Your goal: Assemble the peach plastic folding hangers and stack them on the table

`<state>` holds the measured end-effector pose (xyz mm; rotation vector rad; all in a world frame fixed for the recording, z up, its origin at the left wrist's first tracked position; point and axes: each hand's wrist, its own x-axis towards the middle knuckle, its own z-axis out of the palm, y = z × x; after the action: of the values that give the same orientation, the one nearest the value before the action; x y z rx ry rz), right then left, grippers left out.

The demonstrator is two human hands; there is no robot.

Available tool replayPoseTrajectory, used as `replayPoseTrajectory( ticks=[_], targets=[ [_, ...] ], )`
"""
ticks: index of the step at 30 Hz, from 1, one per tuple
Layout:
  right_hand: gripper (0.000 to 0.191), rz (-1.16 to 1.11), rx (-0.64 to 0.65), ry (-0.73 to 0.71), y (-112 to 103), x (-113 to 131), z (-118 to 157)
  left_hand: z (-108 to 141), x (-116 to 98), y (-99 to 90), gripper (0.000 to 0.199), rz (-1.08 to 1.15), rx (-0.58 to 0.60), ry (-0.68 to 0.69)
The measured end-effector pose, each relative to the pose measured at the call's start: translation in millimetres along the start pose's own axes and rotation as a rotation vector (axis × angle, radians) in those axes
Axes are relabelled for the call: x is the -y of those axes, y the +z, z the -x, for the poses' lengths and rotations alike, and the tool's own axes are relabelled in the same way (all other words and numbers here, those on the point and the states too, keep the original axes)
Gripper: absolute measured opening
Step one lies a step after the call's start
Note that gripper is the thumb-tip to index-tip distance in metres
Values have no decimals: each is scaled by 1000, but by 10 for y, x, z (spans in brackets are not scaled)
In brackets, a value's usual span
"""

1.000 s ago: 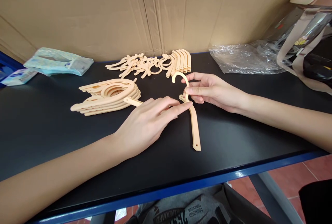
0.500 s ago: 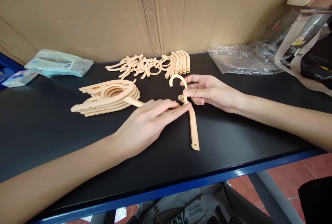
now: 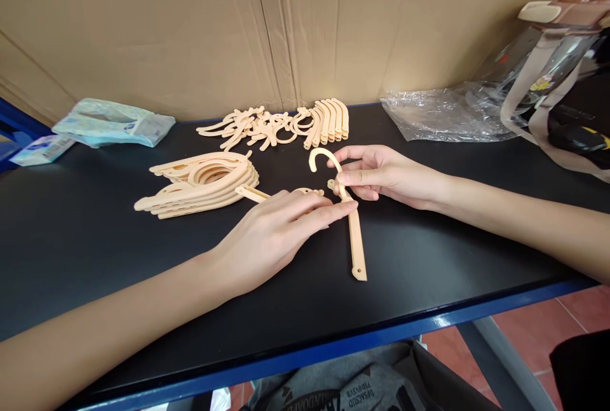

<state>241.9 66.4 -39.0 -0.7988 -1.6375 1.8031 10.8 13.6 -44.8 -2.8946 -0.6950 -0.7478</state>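
My right hand point(image 3: 381, 174) pinches the shank of a cream plastic hanger hook point(image 3: 325, 152) between thumb and fingers. Below the hook, a straight hanger arm point(image 3: 357, 242) with a small hole at its tip points toward the table's front edge. My left hand point(image 3: 281, 223) lies palm down with its fingers stretched out, the index fingertip touching the top of that arm. Another hanger arm point(image 3: 251, 194) sticks out from under the left hand, and small piece ends show just behind its knuckles. The left thumb and the underside of that hand are hidden.
Stacked hanger frames point(image 3: 210, 188) lie to the left. Behind are loose hooks and small parts point(image 3: 257, 125) and a row of curved arms point(image 3: 328, 120). Tissue packs point(image 3: 114, 122) lie back left; a clear plastic bag point(image 3: 438, 115) and a strapped bottle point(image 3: 562, 49) are back right. Cardboard stands behind.
The view has tilted slightly. My left fingers have shifted a little off the small pieces behind them, with the index fingertip still on the hanger arm; the right hand keeps its pinch.
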Motion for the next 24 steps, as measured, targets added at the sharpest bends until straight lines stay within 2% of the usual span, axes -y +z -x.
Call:
replayPoseTrajectory(
  ticks=[9,13,24],
  targets=[
    [31,22,43,-22,-4,-5,-5,-12,6,12,39,79,2,-90],
    [29,-14,-1,-11,6,10,-8,15,17,26,39,87,9,-100],
    [29,30,26,-15,4,-4,-5,5,5,12,41,118,-42,-41]
  ],
)
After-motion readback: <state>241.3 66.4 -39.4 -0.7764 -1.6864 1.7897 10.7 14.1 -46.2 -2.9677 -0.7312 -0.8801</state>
